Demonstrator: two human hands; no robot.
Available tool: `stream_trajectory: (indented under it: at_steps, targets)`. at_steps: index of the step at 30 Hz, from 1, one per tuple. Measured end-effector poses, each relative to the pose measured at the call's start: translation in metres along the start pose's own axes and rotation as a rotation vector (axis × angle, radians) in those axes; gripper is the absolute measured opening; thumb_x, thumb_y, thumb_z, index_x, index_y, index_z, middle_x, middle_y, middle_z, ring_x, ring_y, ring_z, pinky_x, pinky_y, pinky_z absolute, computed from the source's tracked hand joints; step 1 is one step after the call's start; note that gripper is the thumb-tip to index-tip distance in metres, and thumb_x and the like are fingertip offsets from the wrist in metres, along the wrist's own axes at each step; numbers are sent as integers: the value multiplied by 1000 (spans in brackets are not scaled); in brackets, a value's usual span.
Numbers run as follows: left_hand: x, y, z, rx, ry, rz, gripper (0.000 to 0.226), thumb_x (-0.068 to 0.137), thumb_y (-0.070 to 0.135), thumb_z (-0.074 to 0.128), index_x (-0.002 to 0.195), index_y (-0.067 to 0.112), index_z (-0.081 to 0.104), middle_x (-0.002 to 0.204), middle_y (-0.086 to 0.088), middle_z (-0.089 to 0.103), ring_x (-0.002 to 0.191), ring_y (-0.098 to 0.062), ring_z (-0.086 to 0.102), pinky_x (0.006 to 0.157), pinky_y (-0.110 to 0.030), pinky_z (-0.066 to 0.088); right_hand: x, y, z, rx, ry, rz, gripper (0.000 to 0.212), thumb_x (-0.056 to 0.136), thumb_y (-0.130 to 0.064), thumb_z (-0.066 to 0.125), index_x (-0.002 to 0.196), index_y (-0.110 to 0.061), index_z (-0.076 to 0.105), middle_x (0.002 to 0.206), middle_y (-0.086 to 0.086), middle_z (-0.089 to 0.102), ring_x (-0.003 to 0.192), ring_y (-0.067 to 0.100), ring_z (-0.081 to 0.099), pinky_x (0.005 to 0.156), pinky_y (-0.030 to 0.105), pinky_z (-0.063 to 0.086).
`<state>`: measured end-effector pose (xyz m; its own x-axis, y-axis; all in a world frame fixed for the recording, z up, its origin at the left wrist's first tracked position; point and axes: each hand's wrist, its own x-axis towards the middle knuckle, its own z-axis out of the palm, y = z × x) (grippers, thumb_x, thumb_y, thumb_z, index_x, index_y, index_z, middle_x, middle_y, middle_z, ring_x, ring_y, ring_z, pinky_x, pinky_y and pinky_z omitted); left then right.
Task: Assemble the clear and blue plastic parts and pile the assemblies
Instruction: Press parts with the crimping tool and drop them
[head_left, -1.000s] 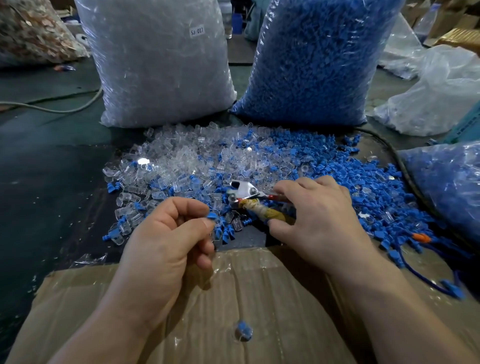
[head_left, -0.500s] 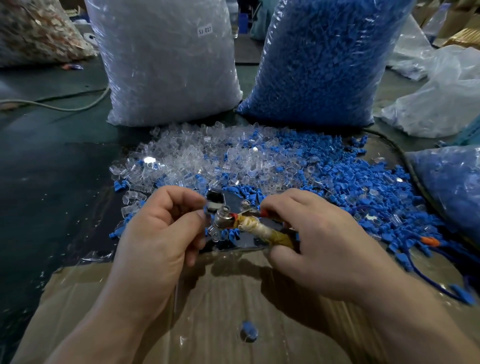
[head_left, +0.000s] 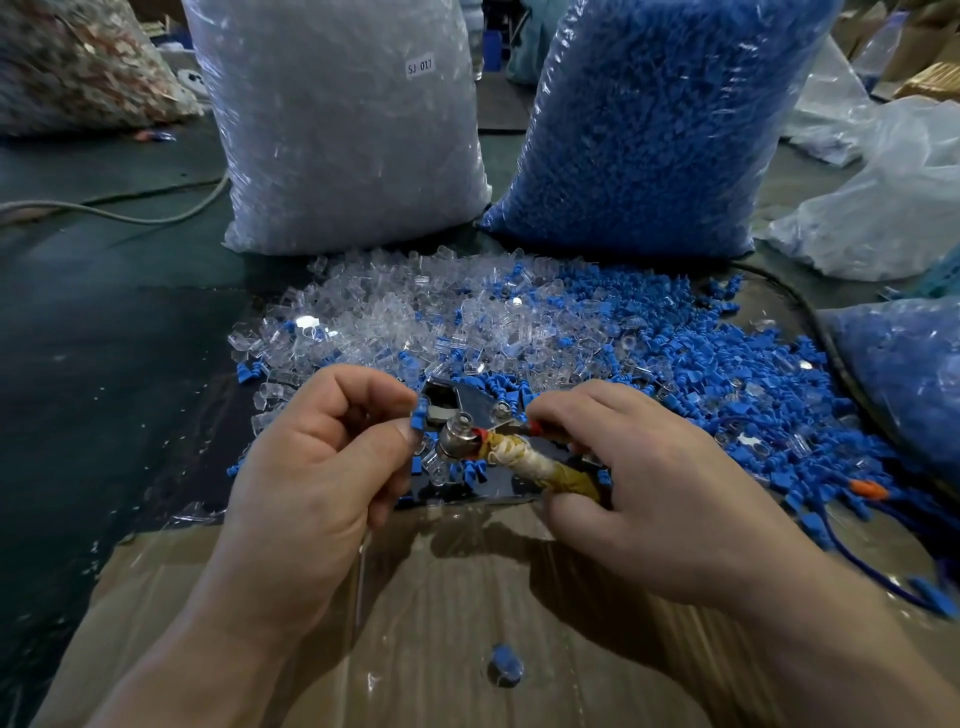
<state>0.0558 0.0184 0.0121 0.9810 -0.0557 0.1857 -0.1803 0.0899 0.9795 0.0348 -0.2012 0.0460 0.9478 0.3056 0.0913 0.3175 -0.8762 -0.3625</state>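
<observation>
Left hand (head_left: 311, 467) — thumb and forefinger pinch small blue plastic part (head_left: 418, 417) against metal crimping tool (head_left: 462, 415); right hand (head_left: 639, 488) fingers curl round tool's tape-wrapped handle (head_left: 545, 465).

Glossy transparent plastic: clear parts (head_left: 374, 317). Duller opaque plastic: blue parts (head_left: 691, 364). Shiny bare metal on tool head (head_left: 467, 402); rough yellowed wrapping round tool handle (head_left: 540, 465). Matt brown cardboard (head_left: 182, 613), strips of glossy tape (head_left: 363, 597). Crinkled, shiny film on bags (head_left: 343, 145).

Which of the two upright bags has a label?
The clear-parts bag, left of the blue-parts bag; a white tag reading SJ 017 sits near its top.
</observation>
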Motion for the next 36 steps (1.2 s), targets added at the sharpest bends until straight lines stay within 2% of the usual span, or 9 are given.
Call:
stream_trajectory:
  at_steps: [7, 11, 15, 18, 21, 23, 29, 33, 36]
  targets:
    - [-2, 0, 1, 18, -14, -1, 20, 81, 12, 64, 85, 30, 71, 64, 5, 62, 53, -7, 53, 41, -17, 42, 1, -2, 3, -8, -2, -3, 52, 72, -60, 37, 121, -44, 44, 106, -23, 49, 100, 2, 45, 88, 27, 42]
    - [-3, -1, 1, 44, -16, 0, 36, 91, -3, 63, 86, 31, 71, 66, 5, 63, 54, -7, 54, 43, -17, 43, 3, -4, 2, -57, 7, 13, 50, 75, -58, 46, 122, -43, 50, 98, -21, 53, 92, 4, 48, 86, 28, 43]
    - [-2, 1, 1, 23, 26, -1, 23, 83, 8, 66, 88, 30, 72, 66, 5, 63, 54, -8, 54, 43, -18, 43, 4, -9, 1, -57, 24, 32, 46, 74, -57, 48, 116, -41, 55, 93, -17, 58, 87, 4, 51, 83, 30, 45]
    - [-2, -1, 3, 102, 38, 25, 33, 89, 0, 66, 87, 32, 72, 66, 6, 64, 54, -4, 55, 44, -15, 43, 1, -6, 3, -8, 22, 60, 45, 73, -60, 45, 114, -43, 53, 95, -20, 57, 90, 2, 51, 83, 29, 46]
    - [0, -5, 3, 148, 96, -71, 35, 89, -1, 66, 83, 33, 70, 59, 5, 60, 49, -8, 51, 41, -18, 41, 3, 4, 5, -99, 47, 112, 51, 70, -67, 39, 115, -44, 50, 96, -25, 53, 93, 3, 46, 86, 29, 42]
    - [1, -7, 2, 124, 100, -186, 35, 89, -1, 63, 79, 32, 69, 52, 0, 54, 45, -13, 44, 37, -21, 35, 7, 12, 6, -204, 60, 183, 66, 69, -72, 34, 126, -43, 48, 105, -21, 53, 99, 9, 44, 89, 33, 36]
    - [-4, -4, 14, 257, 4, -282, 33, 89, 5, 66, 79, 36, 69, 50, -2, 59, 37, -8, 44, 36, -20, 35, 20, 21, 16, -339, 78, 289, 60, 76, -71, 57, 125, -36, 51, 115, -6, 55, 109, 21, 42, 94, 41, 32]
    - [-8, -2, 17, 320, 38, -253, 18, 91, 9, 69, 82, 25, 69, 52, -3, 63, 37, -6, 50, 36, -17, 39, 18, 15, 15, -269, 144, 227, 58, 79, -71, 48, 125, -36, 53, 123, -9, 53, 117, 18, 37, 98, 41, 26]
    - [-11, -3, 22, 347, 51, -207, 21, 89, 14, 70, 85, 35, 69, 57, 4, 66, 43, -7, 57, 39, -18, 42, 11, -7, 16, -135, 263, 68, 42, 83, -65, 40, 106, -34, 58, 103, -13, 59, 97, 10, 47, 89, 39, 38]
